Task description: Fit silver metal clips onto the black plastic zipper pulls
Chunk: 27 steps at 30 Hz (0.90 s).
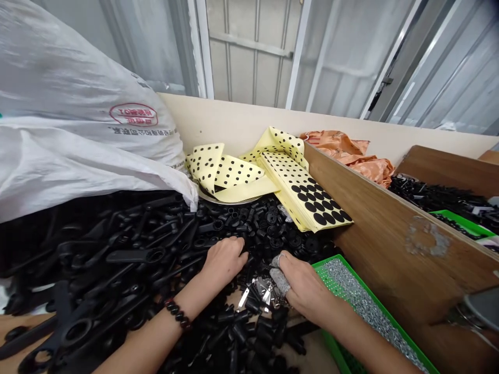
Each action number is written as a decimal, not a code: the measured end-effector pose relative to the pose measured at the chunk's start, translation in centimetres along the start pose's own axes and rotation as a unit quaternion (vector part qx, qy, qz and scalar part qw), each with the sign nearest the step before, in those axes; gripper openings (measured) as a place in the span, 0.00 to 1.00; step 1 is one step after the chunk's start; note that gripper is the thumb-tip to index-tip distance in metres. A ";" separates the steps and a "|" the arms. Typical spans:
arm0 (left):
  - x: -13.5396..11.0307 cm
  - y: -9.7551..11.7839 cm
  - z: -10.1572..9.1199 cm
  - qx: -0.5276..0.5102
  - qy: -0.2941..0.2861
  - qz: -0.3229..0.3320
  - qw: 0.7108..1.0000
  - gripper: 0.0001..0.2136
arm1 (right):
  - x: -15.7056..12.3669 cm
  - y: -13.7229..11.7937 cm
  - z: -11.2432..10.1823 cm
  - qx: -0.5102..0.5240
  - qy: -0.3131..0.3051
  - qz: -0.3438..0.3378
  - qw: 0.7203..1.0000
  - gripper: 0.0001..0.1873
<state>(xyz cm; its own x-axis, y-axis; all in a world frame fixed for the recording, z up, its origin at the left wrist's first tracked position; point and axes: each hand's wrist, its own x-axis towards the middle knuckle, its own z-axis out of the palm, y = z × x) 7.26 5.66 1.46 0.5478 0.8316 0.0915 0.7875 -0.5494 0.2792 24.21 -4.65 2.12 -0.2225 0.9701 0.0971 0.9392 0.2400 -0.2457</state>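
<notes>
A: Looking for the left hand [224, 259].
B: Found at the middle of the worktop [8, 324], palm down on a heap of small black parts [268, 218], fingers curled into it; cannot tell whether pinching any piece. Ringed at the wrist by a dark bead bracelet [177, 314].
A: And the right hand [307, 288]?
B: Just beside the left, toward the right edge, over the corner of a green tray [335, 354]. Thumb and forefinger capped in grey fabric sleeves [279, 280] and bent together above a few silvery metal clips [262, 294]; cannot tell if gripping one.
A: Inside the tray?
B: Filled with fine silvery chain [354, 296], and set hard against a wooden divider [390, 228].
A: Elsewhere?
B: Toward the left edge, long black plastic handles [128, 255], partly under a white sack [78, 130]. At the far edge, yellow sheets [307, 200] dotted with black discs, leaning on the divider. Behind it, crumpled orange plastic [351, 156].
</notes>
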 end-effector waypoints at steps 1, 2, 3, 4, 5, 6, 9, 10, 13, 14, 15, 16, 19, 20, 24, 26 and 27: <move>-0.2 0.0 -0.3 -0.013 0.005 0.010 1.000 0.06 | 0.0 0.0 -0.1 -0.001 0.004 0.000 1.000 0.15; -0.5 0.0 -0.6 -0.028 0.007 0.023 0.999 0.07 | 0.0 0.0 -0.3 -0.004 0.008 -0.002 1.000 0.15; -1.0 0.1 -1.0 -0.045 0.007 0.038 0.998 0.07 | 0.0 -0.1 -0.4 -0.009 0.011 -0.007 1.000 0.15; -1.4 0.2 -1.3 -0.060 0.005 0.053 0.997 0.07 | 0.0 -0.2 -0.5 -0.015 0.014 -0.015 1.000 0.15; -2.0 0.4 -1.6 -0.073 0.002 0.066 0.995 0.07 | 0.0 -0.4 -0.6 -0.023 0.016 -0.026 0.999 0.14; -2.5 0.5 -1.8 -0.085 0.001 0.076 0.993 0.07 | -0.1 -0.6 -0.7 -0.033 0.017 -0.040 0.999 0.14; -4.0 0.9 -2.2 -0.149 0.008 0.105 0.983 0.08 | -0.3 -1.2 -0.8 -0.087 0.028 -0.076 0.993 0.12; -4.4 1.0 -2.2 -0.178 0.010 0.113 0.977 0.09 | -0.4 -1.5 -0.9 -0.107 0.034 -0.083 0.990 0.11; -5.5 1.3 -2.3 -0.244 0.000 0.136 0.960 0.09 | -1.2 -2.3 -1.2 -0.148 0.040 -0.114 0.982 0.09; -6.0 1.4 -2.3 -0.254 -0.007 0.142 0.957 0.09 | -1.5 -2.6 -1.3 -0.157 0.037 -0.126 0.979 0.09; -6.4 1.6 -2.2 -0.260 -0.011 0.145 0.955 0.09 | -1.7 -2.8 -1.4 -0.165 0.036 -0.137 0.976 0.09; -6.8 1.8 -2.1 -0.266 -0.014 0.145 0.953 0.09 | -2.0 -3.0 -1.4 -0.169 0.035 -0.143 0.975 0.09; -7.9 2.0 -1.5 -0.291 -0.014 0.105 0.951 0.09 | -2.4 -3.3 -1.4 -0.134 0.019 -0.108 0.985 0.11; -8.2 2.0 -1.2 -0.303 -0.017 0.083 0.949 0.09 | -2.5 -3.3 -1.3 -0.104 0.000 -0.091 0.990 0.12; -8.9 1.7 0.0 -0.376 -0.039 0.015 0.926 0.11 | -2.5 -3.3 -1.0 0.009 -0.062 -0.059 0.996 0.16; -9.3 1.7 0.5 -0.420 -0.046 -0.010 0.906 0.11 | -2.7 -3.4 -1.1 0.031 -0.066 -0.058 0.996 0.16; -9.5 1.8 0.6 -0.442 -0.053 -0.021 0.895 0.11 | -2.8 -3.5 -1.1 0.039 -0.072 -0.062 0.995 0.16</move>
<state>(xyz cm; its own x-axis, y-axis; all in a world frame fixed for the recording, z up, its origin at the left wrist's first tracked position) 3.65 -3.29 0.51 0.5836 0.8119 -0.0151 0.3031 -0.2005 0.9316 21.88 -8.26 3.73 -0.3756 0.9268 -0.0057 0.8805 0.3549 -0.3142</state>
